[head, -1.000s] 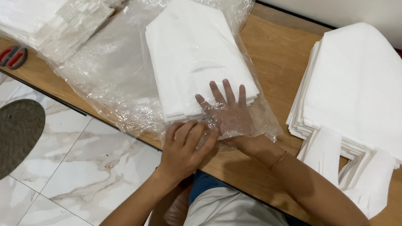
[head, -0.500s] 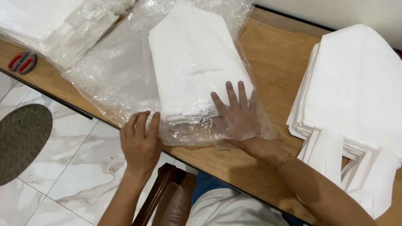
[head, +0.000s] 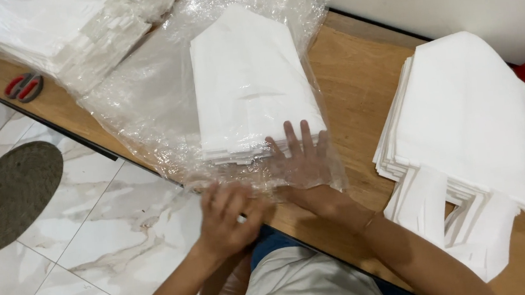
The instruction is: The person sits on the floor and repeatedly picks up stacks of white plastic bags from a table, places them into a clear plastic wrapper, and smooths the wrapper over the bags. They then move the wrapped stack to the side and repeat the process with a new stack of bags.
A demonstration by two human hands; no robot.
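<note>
- Clear plastic bag (head: 162, 106) lies on the wooden table (head: 358, 74), its mouth at the near edge, with a stack of folded white pieces (head: 247, 85) already well inside it.
- Right hand (head: 302, 160) lies flat, fingers spread, inside the bag mouth against the stack's near end; it grips nothing.
- Left hand (head: 227, 218) curls loosely at the bag's open lip; blur hides whether it pinches the film.
- Judged from this, the filling looks done, while the mouth remains open and unsealed.
- Second white stack (head: 465, 121) sits well apart to the right, with bare wood between.
- More bagged white piles (head: 52, 33) and red-handled scissors (head: 24, 87) lie far left.
- Table edge runs just beneath both hands, above marble floor (head: 92, 247).
</note>
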